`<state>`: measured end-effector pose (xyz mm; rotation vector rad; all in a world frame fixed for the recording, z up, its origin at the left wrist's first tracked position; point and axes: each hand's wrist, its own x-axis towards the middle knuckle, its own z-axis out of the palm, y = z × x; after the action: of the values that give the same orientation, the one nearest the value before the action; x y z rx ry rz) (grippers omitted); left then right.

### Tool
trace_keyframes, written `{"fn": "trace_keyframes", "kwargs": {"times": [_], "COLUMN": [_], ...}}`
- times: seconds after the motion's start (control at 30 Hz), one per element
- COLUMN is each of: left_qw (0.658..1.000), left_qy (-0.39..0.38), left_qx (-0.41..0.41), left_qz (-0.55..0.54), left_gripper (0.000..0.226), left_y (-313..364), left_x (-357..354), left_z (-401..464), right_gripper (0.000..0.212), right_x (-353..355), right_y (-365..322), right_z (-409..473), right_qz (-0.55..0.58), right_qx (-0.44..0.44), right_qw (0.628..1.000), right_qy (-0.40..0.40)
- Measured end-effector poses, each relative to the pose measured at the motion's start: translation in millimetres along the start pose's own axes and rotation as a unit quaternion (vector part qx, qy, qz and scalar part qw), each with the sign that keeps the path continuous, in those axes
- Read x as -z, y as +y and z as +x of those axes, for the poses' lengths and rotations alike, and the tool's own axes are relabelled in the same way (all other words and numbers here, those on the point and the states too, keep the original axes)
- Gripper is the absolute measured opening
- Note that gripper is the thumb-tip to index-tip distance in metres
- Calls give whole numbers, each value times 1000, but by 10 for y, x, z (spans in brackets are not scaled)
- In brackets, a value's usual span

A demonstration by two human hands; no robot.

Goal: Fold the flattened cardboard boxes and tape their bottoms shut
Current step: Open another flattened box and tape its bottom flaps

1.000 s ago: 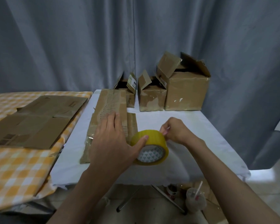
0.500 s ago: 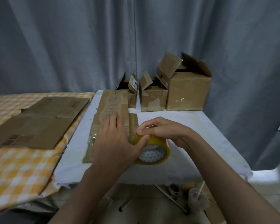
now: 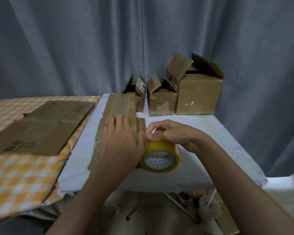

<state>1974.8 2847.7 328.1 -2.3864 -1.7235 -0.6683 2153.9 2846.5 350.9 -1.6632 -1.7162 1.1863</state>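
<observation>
A yellow tape roll (image 3: pixel 161 156) stands on edge near the front of the white table (image 3: pixel 210 133). My left hand (image 3: pixel 120 143) holds the roll from its left side, thumb against the rim, fingers lying over a flattened cardboard box (image 3: pixel 120 106). My right hand (image 3: pixel 170 133) reaches over the top of the roll and its fingertips pinch at the tape surface near the upper left of the roll.
Three folded boxes (image 3: pixel 199 97) with open flaps stand at the back of the white table. More flattened cardboard (image 3: pixel 41 128) lies on the orange checked table (image 3: pixel 15 175) to the left. A cup with a straw (image 3: pixel 209 207) sits on the floor. Grey curtains hang behind.
My right hand moved from the roll's right side over its top to the upper left, fingertips now picking at the tape. My left hand stayed on the roll.
</observation>
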Motion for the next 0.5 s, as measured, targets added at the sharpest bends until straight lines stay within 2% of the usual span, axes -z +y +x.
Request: {"fn": "trace_keyframes", "kwargs": {"times": [0.23, 0.33, 0.4, 0.5], "left_qw": [1000, 999, 999, 996], "left_qy": [4, -19, -29, -31], "left_qx": [-8, -11, -13, -16], "left_qz": [27, 29, -2, -84], "left_gripper": [47, 62, 74, 72], "left_y": [-13, -20, -62, -76], "left_x": [34, 46, 112, 270], "left_z": [-17, -8, 14, 80], "right_gripper": [8, 9, 13, 14], "right_x": [196, 192, 164, 112], "right_y": [199, 233, 218, 189], "right_z": [-214, -304, -353, -430], "right_qz": [64, 116, 138, 156], "right_qx": [11, 18, 32, 54], "right_qw": [995, 990, 987, 983], "right_qy": [82, 78, 72, 81]}}
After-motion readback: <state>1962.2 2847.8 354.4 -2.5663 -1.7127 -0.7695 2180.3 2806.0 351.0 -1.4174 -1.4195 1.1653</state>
